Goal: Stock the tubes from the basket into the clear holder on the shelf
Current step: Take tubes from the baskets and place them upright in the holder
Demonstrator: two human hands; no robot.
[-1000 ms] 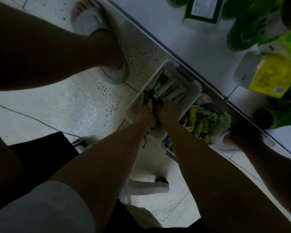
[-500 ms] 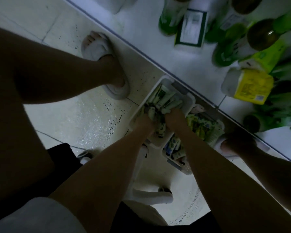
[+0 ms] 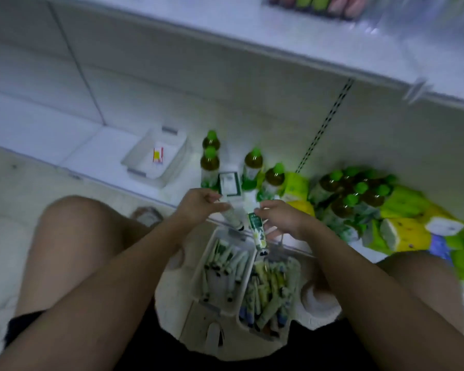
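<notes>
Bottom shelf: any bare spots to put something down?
Bare shelf lies left of the clear tray, with a narrow strip between tray and green-capped bottles. From those bottles rightward it is crowded: bottles and yellow packs packed to the edge.

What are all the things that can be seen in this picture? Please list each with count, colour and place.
tubes: many, white and green, in two baskets on the floor
baskets: two, white, side by side between the knees
held tubes: two, white-green, one in each hand
clear holder: one, transparent, on the bottom shelf, left
bottles: several, green caps, on the shelf
yellow-green packs: several, right of the bottles
left hand: grips a tube
right hand: grips a tube
</notes>
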